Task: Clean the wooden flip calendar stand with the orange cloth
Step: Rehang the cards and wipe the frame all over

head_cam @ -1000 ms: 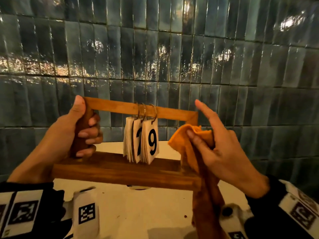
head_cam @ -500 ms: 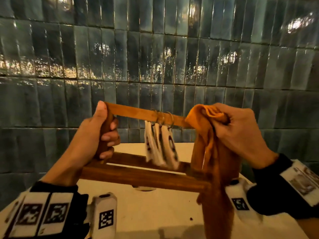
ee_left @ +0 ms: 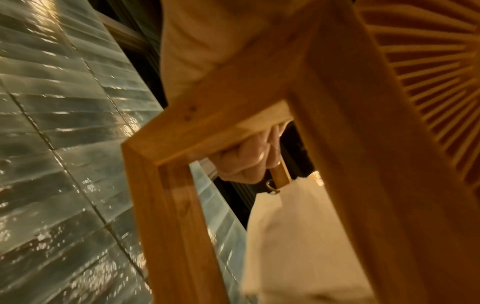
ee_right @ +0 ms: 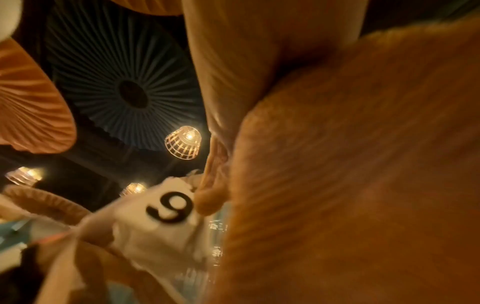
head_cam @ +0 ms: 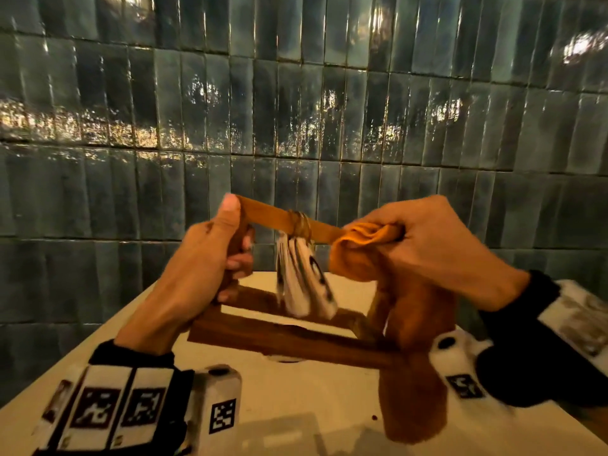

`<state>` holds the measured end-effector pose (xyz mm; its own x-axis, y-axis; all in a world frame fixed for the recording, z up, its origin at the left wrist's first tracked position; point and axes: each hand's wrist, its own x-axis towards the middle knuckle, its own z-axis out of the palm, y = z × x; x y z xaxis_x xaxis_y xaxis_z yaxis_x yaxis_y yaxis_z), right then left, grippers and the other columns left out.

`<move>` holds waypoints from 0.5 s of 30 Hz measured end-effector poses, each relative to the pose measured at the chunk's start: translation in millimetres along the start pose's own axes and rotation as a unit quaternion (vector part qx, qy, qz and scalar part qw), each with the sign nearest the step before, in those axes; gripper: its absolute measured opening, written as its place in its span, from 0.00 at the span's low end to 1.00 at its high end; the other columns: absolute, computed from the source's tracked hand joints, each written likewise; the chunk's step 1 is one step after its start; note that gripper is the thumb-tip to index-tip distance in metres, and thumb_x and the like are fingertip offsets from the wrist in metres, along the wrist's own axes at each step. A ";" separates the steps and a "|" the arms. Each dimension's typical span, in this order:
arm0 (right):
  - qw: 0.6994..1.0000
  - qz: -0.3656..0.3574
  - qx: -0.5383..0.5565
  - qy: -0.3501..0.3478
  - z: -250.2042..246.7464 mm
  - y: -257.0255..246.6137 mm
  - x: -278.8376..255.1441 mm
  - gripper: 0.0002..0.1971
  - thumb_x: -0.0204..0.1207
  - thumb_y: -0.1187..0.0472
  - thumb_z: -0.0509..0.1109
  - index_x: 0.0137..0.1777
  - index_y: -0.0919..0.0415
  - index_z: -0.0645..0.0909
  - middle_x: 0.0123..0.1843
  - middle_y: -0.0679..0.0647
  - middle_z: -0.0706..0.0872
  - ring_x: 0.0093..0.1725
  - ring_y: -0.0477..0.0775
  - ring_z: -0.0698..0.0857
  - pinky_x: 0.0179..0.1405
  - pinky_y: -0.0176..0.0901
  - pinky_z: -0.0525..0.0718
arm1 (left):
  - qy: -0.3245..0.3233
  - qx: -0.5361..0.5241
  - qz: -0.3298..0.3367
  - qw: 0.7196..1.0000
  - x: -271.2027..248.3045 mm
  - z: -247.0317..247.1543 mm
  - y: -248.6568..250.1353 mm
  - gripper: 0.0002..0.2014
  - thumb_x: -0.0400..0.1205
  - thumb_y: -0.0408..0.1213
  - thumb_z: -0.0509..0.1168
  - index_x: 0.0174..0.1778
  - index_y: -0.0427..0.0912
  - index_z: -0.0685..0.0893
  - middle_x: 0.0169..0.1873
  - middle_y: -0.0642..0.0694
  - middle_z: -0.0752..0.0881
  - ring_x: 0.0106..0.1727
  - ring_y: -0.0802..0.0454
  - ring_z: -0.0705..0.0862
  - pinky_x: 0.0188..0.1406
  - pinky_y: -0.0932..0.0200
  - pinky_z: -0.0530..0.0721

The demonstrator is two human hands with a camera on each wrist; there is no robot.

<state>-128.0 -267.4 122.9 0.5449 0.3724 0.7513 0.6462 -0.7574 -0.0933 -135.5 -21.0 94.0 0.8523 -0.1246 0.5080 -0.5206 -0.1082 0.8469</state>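
Observation:
The wooden flip calendar stand (head_cam: pixel 283 334) is tilted and lifted off the table, its top bar (head_cam: pixel 266 213) sloping down to the right. White number cards (head_cam: pixel 306 284) swing from rings on that bar; a card with a 9 (ee_right: pixel 171 207) shows in the right wrist view. My left hand (head_cam: pixel 210 258) grips the left upright, thumb on its top. My right hand (head_cam: pixel 424 245) holds the orange cloth (head_cam: pixel 365 251) bunched over the bar's right end; the rest of the cloth hangs down over the right upright. The stand's frame (ee_left: pixel 182 205) fills the left wrist view.
A cream table (head_cam: pixel 296 406) lies under the stand, its far edge near a dark glazed tile wall (head_cam: pixel 296 110). Hanging lamps (ee_right: pixel 184 143) and pleated ceiling fans show overhead in the right wrist view.
The stand has tipped from upright to tilted, and the cards have swung. My right hand with the cloth rose from the right upright to the top bar's right end and closed round it.

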 end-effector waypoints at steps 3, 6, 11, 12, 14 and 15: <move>0.998 0.008 -0.032 -0.055 -14.0 11.1 -5.8 0.14 0.67 0.65 0.77 0.50 0.47 0.88 0.34 0.42 0.89 0.35 0.39 0.85 0.35 0.38 0.83 | 0.012 -0.005 0.003 1.000 -1.1 -4.7 1.4 0.26 0.78 0.61 0.46 0.31 0.41 0.70 0.16 0.54 0.67 0.18 0.58 0.67 0.12 0.65 0.65; 0.998 -0.019 -0.020 -0.060 -6.8 -6.8 0.8 0.08 0.70 0.56 0.74 0.48 0.48 0.88 0.29 0.37 0.83 0.34 0.40 0.84 0.32 0.29 0.79 | -0.010 0.022 0.012 1.000 -1.9 12.2 0.3 0.26 0.79 0.61 0.45 0.31 0.41 0.71 0.16 0.54 0.67 0.18 0.58 0.67 0.14 0.64 0.65; 0.998 -0.050 -0.022 -0.020 4.7 -32.9 23.8 0.11 0.70 0.50 0.68 0.35 0.55 0.88 0.23 0.48 0.83 0.25 0.48 0.81 0.30 0.49 0.84 | 0.003 0.057 0.048 0.997 -4.2 27.3 4.0 0.26 0.79 0.59 0.45 0.24 0.43 0.68 0.15 0.53 0.68 0.16 0.60 0.66 0.15 0.68 0.66; 0.998 -0.048 -0.022 -0.021 4.7 -33.5 24.0 0.12 0.70 0.49 0.68 0.35 0.56 0.88 0.23 0.49 0.83 0.25 0.48 0.82 0.30 0.49 0.84 | 0.005 0.061 0.057 0.997 -4.4 25.7 4.6 0.26 0.79 0.58 0.45 0.26 0.41 0.68 0.14 0.54 0.68 0.16 0.60 0.67 0.15 0.69 0.66; 0.999 -0.037 -0.003 -0.034 2.5 -31.4 18.9 0.10 0.71 0.49 0.70 0.39 0.53 0.89 0.26 0.49 0.86 0.27 0.48 0.84 0.32 0.50 0.85 | 0.005 0.058 0.068 0.996 -4.9 20.6 4.5 0.25 0.79 0.58 0.45 0.30 0.39 0.69 0.15 0.54 0.68 0.17 0.61 0.67 0.15 0.69 0.67; 0.999 -0.026 0.005 -0.043 -0.6 -28.3 14.5 0.07 0.71 0.50 0.72 0.43 0.49 0.90 0.28 0.49 0.88 0.29 0.47 0.85 0.35 0.48 0.85 | 0.004 0.046 0.070 0.997 -4.4 17.4 4.1 0.25 0.79 0.58 0.46 0.31 0.39 0.70 0.15 0.55 0.68 0.17 0.60 0.67 0.14 0.68 0.67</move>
<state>-138.7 -240.9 136.9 0.5545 0.4554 0.6965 0.6791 -0.7314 -0.0625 -142.2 -38.0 92.5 0.7718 -0.1376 0.6208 -0.6358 -0.1797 0.7506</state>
